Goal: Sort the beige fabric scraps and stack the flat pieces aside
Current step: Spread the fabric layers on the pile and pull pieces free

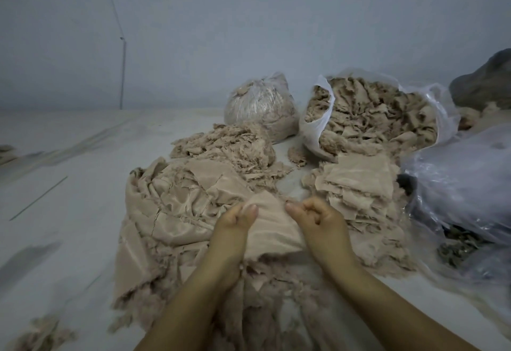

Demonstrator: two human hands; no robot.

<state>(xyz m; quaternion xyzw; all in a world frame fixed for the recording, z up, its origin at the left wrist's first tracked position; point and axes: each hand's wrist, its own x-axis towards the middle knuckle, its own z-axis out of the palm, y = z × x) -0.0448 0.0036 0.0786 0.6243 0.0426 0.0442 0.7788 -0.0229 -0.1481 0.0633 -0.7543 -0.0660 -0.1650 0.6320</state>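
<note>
While both hands work at the centre of the view, the left hand pinches one upper corner of a beige fabric piece between thumb and curled fingers, and the right hand grips the opposite corner in a closed fist. That piece is thin, slightly sheer and faintly striped, stretched between the two hands with a frayed lower edge hanging over the forearms. Directly at 9 o'clock from the hands lies a rumpled heap of larger scraps, creased and smooth-surfaced, spreading down toward 7 o'clock. At 2 o'clock sits a stack of flat pieces, layered fairly evenly, edges ragged. At 12 o'clock a fluffy mound of shredded scraps rests on the pale floor. Beyond it, a tied clear bag stands at 12, and an open white bag stuffed with crumpled beige scraps at 1 o'clock. Loose clear plastic sheeting bulges at 3 o'clock.
</note>
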